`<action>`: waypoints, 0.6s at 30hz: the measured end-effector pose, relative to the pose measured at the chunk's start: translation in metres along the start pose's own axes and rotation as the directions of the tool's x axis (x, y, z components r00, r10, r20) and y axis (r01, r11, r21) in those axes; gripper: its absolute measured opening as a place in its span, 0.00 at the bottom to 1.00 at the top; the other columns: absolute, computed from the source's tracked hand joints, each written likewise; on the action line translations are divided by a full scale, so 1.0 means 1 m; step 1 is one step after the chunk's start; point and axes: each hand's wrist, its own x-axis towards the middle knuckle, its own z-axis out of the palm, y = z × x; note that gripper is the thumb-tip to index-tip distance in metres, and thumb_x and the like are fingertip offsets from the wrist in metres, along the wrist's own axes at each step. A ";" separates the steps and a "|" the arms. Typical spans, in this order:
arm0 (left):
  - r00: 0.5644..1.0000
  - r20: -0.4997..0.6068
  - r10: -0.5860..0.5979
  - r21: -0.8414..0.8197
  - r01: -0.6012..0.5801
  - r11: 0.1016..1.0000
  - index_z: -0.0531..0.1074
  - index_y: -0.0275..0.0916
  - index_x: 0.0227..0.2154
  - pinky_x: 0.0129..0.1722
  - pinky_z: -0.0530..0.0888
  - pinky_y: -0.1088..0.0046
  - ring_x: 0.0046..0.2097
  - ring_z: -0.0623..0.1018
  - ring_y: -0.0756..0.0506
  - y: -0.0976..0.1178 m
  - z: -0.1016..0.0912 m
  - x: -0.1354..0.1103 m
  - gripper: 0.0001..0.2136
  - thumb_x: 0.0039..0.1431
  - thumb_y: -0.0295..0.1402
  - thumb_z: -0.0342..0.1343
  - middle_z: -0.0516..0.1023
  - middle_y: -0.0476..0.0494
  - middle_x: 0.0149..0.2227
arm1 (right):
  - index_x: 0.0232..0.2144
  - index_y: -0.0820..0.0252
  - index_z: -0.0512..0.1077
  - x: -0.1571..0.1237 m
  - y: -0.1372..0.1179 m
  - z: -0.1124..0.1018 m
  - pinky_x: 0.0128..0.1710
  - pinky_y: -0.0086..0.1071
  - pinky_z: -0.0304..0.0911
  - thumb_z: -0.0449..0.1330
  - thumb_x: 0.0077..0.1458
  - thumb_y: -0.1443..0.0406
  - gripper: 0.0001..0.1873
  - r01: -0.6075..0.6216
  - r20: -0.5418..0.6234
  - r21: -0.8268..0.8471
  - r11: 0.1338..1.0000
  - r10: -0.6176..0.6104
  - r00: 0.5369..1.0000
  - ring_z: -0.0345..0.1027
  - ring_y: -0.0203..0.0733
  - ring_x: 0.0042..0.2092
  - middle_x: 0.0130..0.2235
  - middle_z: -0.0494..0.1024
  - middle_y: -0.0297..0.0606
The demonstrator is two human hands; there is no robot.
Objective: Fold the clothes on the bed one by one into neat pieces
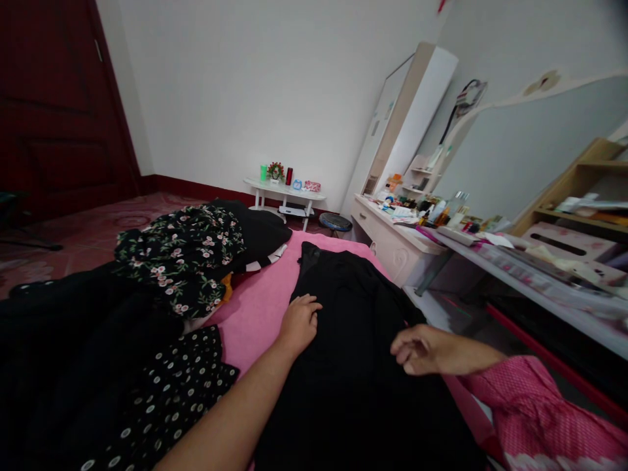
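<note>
A black garment [353, 340] lies spread flat on the pink bed cover [255, 311]. My left hand [299, 320] rests palm down on the garment's left edge, its fingers lying flat. Over the garment's right side, my right hand [424, 350] hovers with fingers loosely curled and nothing visible in them. My right arm wears a pink patterned sleeve [534, 412].
A heap of black floral and dotted clothes [181, 255] lies on the bed's left side. To the right stands a cluttered dresser [407, 226] with a mirror, then a shelf [579, 216]. A small white table [284, 193] stands by the far wall.
</note>
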 end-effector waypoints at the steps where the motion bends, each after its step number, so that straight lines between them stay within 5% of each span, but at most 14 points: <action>1: 1.000 -0.004 0.004 -0.001 -0.004 1.000 0.76 0.41 0.44 0.62 0.59 0.60 0.59 0.67 0.43 0.000 0.000 0.000 0.17 0.55 0.22 0.50 0.72 0.45 0.55 | 0.35 0.61 0.74 0.006 0.011 0.000 0.38 0.32 0.64 0.60 0.45 0.56 0.16 -0.014 -0.139 -0.038 0.999 0.009 0.990 0.71 0.42 0.36 0.34 0.77 0.39; 4: 1.000 -0.012 0.009 0.002 -0.009 1.000 0.76 0.41 0.44 0.62 0.59 0.60 0.59 0.68 0.43 -0.001 0.001 0.000 0.16 0.55 0.22 0.50 0.73 0.44 0.54 | 0.32 0.60 0.71 0.024 0.045 -0.009 0.36 0.33 0.62 0.58 0.48 0.53 0.16 -0.224 -0.594 -0.207 0.952 0.059 0.802 0.70 0.43 0.35 0.32 0.76 0.40; 6: 1.000 -0.007 0.004 0.008 -0.004 1.000 0.77 0.41 0.44 0.62 0.59 0.60 0.59 0.68 0.43 0.000 0.000 0.000 0.16 0.55 0.22 0.50 0.73 0.44 0.54 | 0.35 0.60 0.71 0.034 0.061 -0.012 0.33 0.33 0.62 0.59 0.47 0.52 0.19 -0.359 -0.691 -0.179 0.916 0.142 0.708 0.71 0.44 0.34 0.32 0.77 0.41; 12: 1.000 -0.002 0.002 0.012 -0.001 1.000 0.77 0.41 0.43 0.62 0.59 0.60 0.59 0.68 0.43 0.001 -0.001 0.000 0.16 0.55 0.22 0.50 0.72 0.45 0.54 | 0.32 0.59 0.70 0.054 0.068 0.011 0.27 0.31 0.61 0.53 0.51 0.45 0.23 -0.407 -0.685 -0.057 0.911 0.261 0.680 0.72 0.42 0.29 0.28 0.76 0.39; 15: 1.000 -0.001 -0.006 0.006 0.006 1.000 0.76 0.42 0.44 0.62 0.59 0.59 0.59 0.67 0.43 0.001 -0.001 0.000 0.17 0.55 0.22 0.50 0.72 0.45 0.55 | 0.22 0.57 0.68 0.059 0.070 0.020 0.25 0.30 0.59 0.61 0.44 0.50 0.17 -0.452 -0.661 -0.073 0.889 0.296 0.690 0.70 0.42 0.27 0.24 0.74 0.36; 18: 1.000 0.007 -0.016 -0.011 0.016 1.000 0.76 0.43 0.44 0.62 0.59 0.59 0.59 0.67 0.43 0.001 -0.001 0.000 0.17 0.55 0.22 0.50 0.72 0.46 0.55 | 0.17 0.56 0.64 0.054 0.072 0.010 0.22 0.29 0.59 0.61 0.43 0.54 0.15 -0.359 -0.694 0.018 0.933 0.270 0.667 0.68 0.40 0.24 0.19 0.71 0.33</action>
